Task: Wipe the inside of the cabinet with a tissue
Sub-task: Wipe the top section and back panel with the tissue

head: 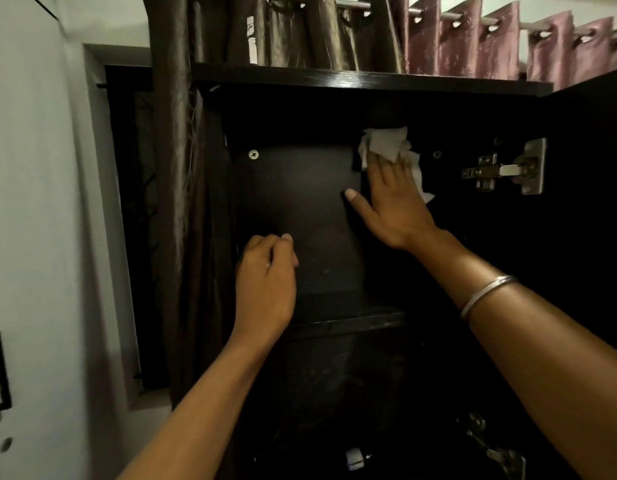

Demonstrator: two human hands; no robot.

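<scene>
Two bare hands reach into the top compartment of a dark cabinet (369,79), its door open to the right.

Nearest, the left hand (265,278) hovers above the shelf edge (348,323) with fingers loosely curled and holding nothing. Higher and deeper, the right hand (393,199) — a silver bangle (487,294) on its forearm — lies spread flat, straight fingers pressing a crumpled white tissue (386,145) against the upper right of the inside, just left of a metal hinge (504,169). Behind the cabinet top hang curtains (438,39).
</scene>
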